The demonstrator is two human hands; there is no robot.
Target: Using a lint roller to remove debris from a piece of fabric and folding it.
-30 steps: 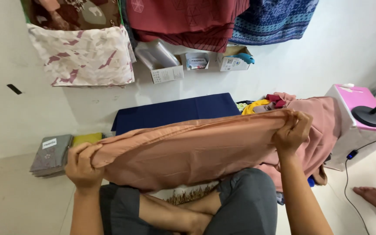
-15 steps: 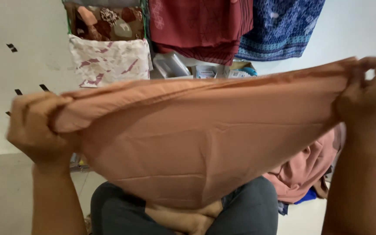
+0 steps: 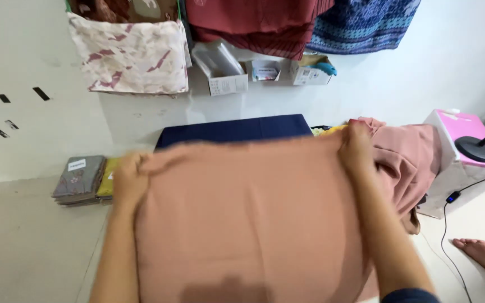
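Observation:
A salmon-pink cloth (image 3: 248, 219) lies spread flat in front of me, covering my lap. My left hand (image 3: 129, 180) grips its far left corner and my right hand (image 3: 356, 150) grips its far right corner, both pressed down near the front edge of a folded navy cloth (image 3: 236, 130). More of the same pink fabric (image 3: 408, 163) is heaped to the right of my right hand.
A stack of folded grey and yellow cloths (image 3: 84, 179) lies on the floor at left. Small cardboard boxes (image 3: 223, 70) and hanging patterned fabrics (image 3: 130, 53) line the wall. A pink-topped box (image 3: 460, 140) with a black lamp base stands at right. Another person's bare foot (image 3: 484, 259) rests at the lower right.
I have brought the pink cloth down from in front of my face and laid it flat. Both hands have come lower and closer together, still on its corners.

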